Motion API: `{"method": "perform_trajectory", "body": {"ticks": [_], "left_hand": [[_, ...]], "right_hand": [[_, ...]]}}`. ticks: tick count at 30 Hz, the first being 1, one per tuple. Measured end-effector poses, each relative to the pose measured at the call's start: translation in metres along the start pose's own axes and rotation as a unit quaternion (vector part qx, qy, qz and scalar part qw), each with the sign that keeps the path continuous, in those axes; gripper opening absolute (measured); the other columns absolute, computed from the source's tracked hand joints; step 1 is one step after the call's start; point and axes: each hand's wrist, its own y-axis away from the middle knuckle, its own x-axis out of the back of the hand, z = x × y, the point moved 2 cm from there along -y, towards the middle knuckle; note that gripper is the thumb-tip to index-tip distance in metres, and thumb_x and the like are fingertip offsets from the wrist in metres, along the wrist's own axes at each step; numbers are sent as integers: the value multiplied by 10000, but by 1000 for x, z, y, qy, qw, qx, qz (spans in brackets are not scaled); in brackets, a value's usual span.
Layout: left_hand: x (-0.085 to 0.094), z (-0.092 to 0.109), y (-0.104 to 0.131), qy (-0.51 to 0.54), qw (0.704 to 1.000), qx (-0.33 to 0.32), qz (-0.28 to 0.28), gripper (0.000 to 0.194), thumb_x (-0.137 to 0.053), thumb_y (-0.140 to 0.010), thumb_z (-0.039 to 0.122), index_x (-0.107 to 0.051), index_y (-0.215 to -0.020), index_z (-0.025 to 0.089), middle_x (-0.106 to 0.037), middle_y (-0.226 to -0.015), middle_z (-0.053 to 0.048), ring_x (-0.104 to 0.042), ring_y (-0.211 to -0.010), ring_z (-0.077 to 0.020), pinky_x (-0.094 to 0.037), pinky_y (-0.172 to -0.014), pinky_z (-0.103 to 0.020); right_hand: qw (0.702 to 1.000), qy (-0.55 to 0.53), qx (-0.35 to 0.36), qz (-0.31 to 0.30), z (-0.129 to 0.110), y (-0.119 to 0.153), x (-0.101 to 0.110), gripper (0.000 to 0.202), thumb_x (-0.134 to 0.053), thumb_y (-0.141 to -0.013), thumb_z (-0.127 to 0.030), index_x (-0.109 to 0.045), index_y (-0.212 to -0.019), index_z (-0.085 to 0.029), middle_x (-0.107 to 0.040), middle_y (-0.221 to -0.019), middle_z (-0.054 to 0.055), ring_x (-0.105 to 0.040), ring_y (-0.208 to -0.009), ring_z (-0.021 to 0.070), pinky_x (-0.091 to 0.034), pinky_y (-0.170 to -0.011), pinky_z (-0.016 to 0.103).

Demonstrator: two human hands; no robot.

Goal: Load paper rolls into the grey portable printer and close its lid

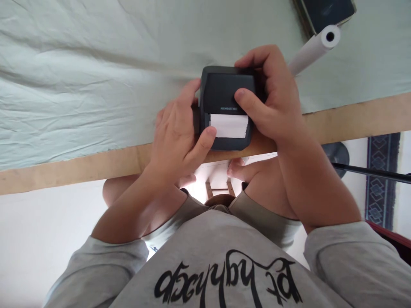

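A small black label printer (229, 92) with a strip of white paper (229, 125) showing at its lower part is held between my two hands near the table's front edge. My left hand (180, 132) grips its left side, with the thumb at the paper's left edge. Around the right side and the far edge curls my right hand (276, 96), its thumb resting on the dark lid above the paper. Some of the fingers of both hands are hidden by the printer.
A white paper roll (314, 48) lies behind my right hand, beside a dark phone-like device (329, 13) at the top right. A wrinkled pale green cloth (96, 77) covers the table, whose wooden edge (359, 117) runs across. Below are my legs and a patterned rug (382, 184).
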Motion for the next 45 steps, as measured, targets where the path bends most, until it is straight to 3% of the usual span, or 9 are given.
{"method": "perform_trajectory", "body": {"ticks": [3, 8, 17, 22, 28, 32, 38, 42, 45], "left_hand": [[0, 0, 0, -16, 1000, 5, -2, 591, -322, -982, 643, -366, -1470, 313, -597, -1372, -107, -566, -1267, -353, -388, -1107, -550], [-1, -3, 0, -30, 1000, 5, 3, 541, -347, -982, 641, -455, -1374, 284, -618, -1307, -118, -590, -1198, -360, -411, -1070, -556], [0, 2, 2, -25, 1000, 11, -9, 592, -314, -986, 660, -400, -1447, 299, -541, -1408, -128, -511, -1311, -378, -372, -1124, -588], [-3, 1, 2, -33, 999, -10, -10, 719, -415, -942, 698, -302, -1528, 296, -440, -1510, -137, -431, -1406, -388, -363, -1159, -589], [-6, 4, 8, -69, 997, -26, 19, 724, -436, -955, 687, -270, -1546, 302, -464, -1483, -137, -467, -1383, -355, -417, -1129, -597], [-8, 5, 14, -83, 995, -25, 41, 683, -413, -960, 703, -248, -1540, 381, -490, -1488, -101, -484, -1393, -337, -411, -1146, -591], [-16, -4, 16, -70, 997, -31, 24, 1108, -657, -766, 790, -97, -1601, 326, -487, -1533, -148, -567, -1310, -419, -464, -1075, -602], [-17, -6, 15, -75, 997, -27, 23, 1154, -723, -738, 752, -110, -1610, 310, -513, -1509, -163, -604, -1252, -427, -477, -1051, -591], [-15, -4, 15, -74, 997, -25, 21, 1150, -733, -726, 755, -146, -1604, 301, -546, -1479, -163, -610, -1251, -421, -477, -1061, -586]], "right_hand": [[1000, 16, 7, -5, -1, -2, 1, 236, -575, -864, -363, -523, -1089, -316, -643, -1127, 29, -613, -1060, 237, -520, -994, 437], [1000, 22, 10, -14, -2, -2, 2, 212, -557, -879, -377, -522, -1080, -319, -641, -1140, 33, -611, -1062, 239, -519, -983, 436], [1000, 6, 21, -21, -7, -3, 5, 157, -561, -902, -350, -515, -1041, -293, -648, -1123, 38, -619, -1059, 228, -504, -980, 423], [1000, 11, 15, -18, -13, 1, 4, 197, -513, -904, -290, -493, -1095, -249, -642, -1182, 76, -611, -1115, 229, -499, -1002, 437], [1000, 22, 13, -10, -12, 13, 3, 289, -509, -910, -295, -476, -1193, -247, -621, -1284, 76, -599, -1189, 239, -480, -1059, 448], [1000, 28, 3, -11, -9, 17, 3, 336, -490, -920, -308, -445, -1252, -280, -586, -1376, 79, -587, -1236, 245, -483, -1074, 452], [999, -8, -48, 1, -12, 16, 2, 262, -458, -961, -370, -431, -1213, -307, -596, -1351, 50, -594, -1207, 201, -492, -1049, 391], [994, -7, -103, 20, -12, 16, 3, 240, -462, -963, -370, -444, -1184, -277, -669, -1203, 61, -618, -1146, 226, -431, -1057, 425], [993, -15, -111, 24, -13, 17, 4, 289, -439, -984, -393, -453, -1225, -234, -689, -1133, 50, -623, -1107, 203, -416, -1030, 382]]}}
